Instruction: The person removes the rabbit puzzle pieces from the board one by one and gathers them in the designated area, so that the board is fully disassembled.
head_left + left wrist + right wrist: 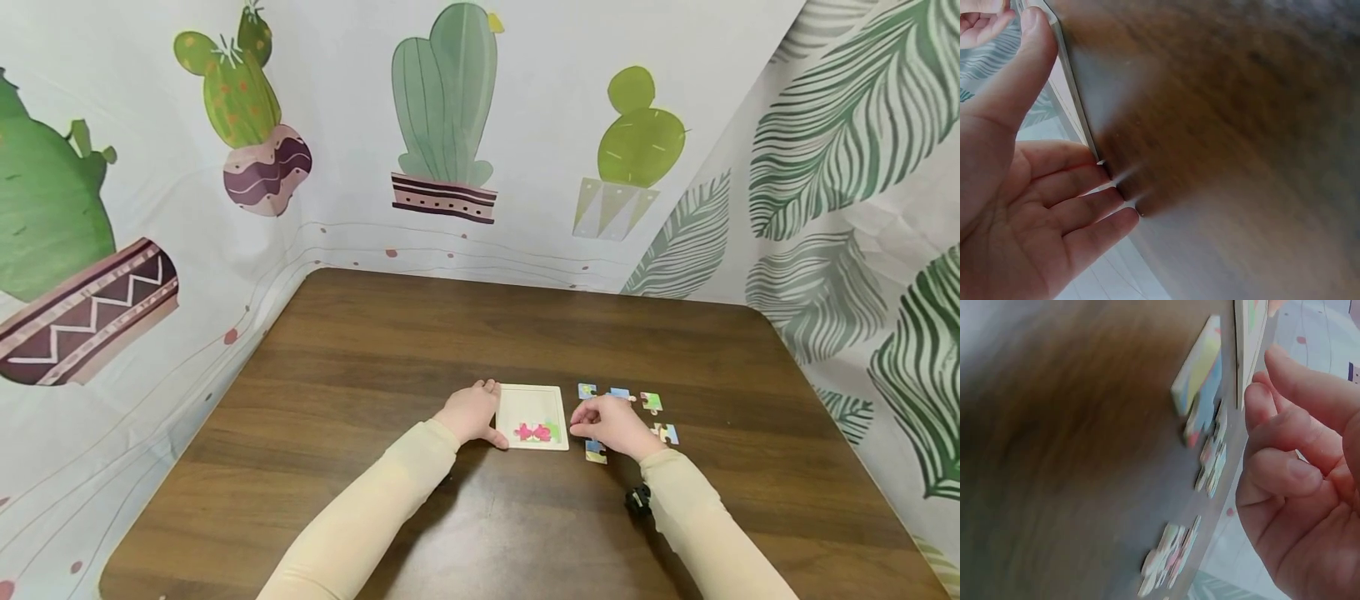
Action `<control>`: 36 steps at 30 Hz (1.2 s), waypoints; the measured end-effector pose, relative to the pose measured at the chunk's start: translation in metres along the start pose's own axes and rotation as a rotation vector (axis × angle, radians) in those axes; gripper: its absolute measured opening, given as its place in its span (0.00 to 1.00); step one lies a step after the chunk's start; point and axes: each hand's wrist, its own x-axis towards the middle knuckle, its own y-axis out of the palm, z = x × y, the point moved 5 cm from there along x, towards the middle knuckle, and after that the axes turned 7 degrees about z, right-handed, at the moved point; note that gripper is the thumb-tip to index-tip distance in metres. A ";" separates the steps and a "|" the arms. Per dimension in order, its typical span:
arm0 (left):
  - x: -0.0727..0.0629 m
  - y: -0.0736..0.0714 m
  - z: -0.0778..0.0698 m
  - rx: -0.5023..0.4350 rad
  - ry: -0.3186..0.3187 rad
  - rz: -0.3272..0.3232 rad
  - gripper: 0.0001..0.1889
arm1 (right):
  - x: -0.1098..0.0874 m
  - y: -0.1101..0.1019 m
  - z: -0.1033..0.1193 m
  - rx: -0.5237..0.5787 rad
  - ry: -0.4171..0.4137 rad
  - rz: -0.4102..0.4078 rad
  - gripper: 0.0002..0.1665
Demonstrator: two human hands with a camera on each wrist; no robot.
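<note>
A shallow light-wood puzzle tray (528, 404) lies flat on the table. Joined pink and green pieces (533, 432) fill part of its lower right. My left hand (468, 412) stays at the tray's left side, thumb near the lower corner, fingers extended along the edge. To the right of the tray, my right hand (615, 423) hovers over loose jigsaw pieces with fingers loosely bent. Nothing shows between its thumb and fingertips in the right wrist view. Closest below it lies a blue and yellow piece (1200, 372); the palm hides some of the others in the head view.
Several loose pieces surround the right hand: a blue one (587, 391) at the back, a green one (651, 402), and a pale one (666, 432) to the right. The brown wooden table (420, 333) meets a cactus-print cloth (540, 250) behind it.
</note>
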 end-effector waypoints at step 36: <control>0.001 -0.002 -0.002 0.017 0.009 -0.036 0.55 | 0.031 0.037 0.054 -0.088 -0.194 0.040 0.11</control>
